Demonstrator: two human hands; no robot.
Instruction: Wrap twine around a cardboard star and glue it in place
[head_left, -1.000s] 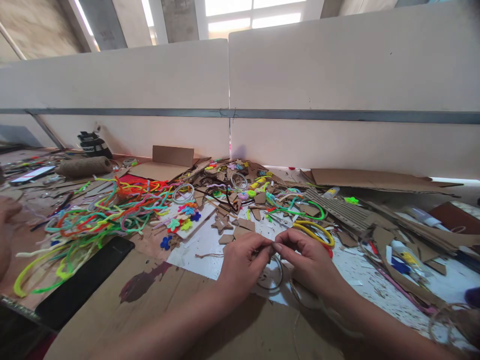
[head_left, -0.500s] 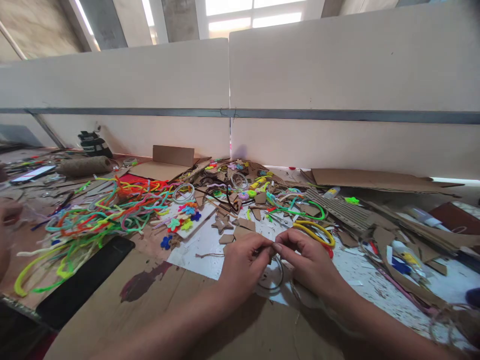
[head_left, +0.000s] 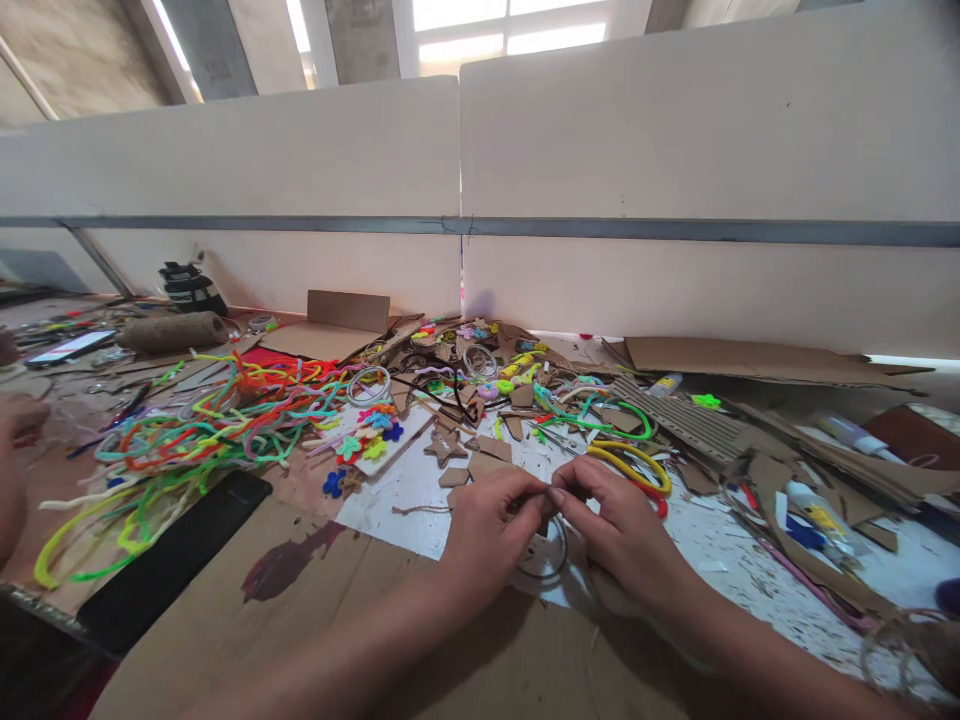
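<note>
My left hand (head_left: 487, 525) and my right hand (head_left: 616, 525) meet above the front of the work surface, thumbs and forefingers pinched together tip to tip. What they pinch is small and mostly hidden by the fingers. Under them a thin ring (head_left: 562, 560) lies on white paper, partly covered by my hands. A fine strand of twine (head_left: 592, 665) trails down below my right hand over the cardboard sheet (head_left: 360, 620). Just beyond my left hand are cut cardboard pieces (head_left: 491, 467) and a cardboard star (head_left: 445, 448).
Colourful pipe cleaners (head_left: 225, 420) heap up on the left beside a black phone-like slab (head_left: 176, 560). Foam flowers (head_left: 371, 450), yellow hoops (head_left: 634, 465), glue bottles (head_left: 821, 515) and cardboard scraps crowd the surface. Another person's hand (head_left: 15, 440) shows at the left edge.
My hands keep nearly the same pinched pose, with only slight finger movement. The view has shifted very slightly. At the left edge, the other person's hand has moved a little.
</note>
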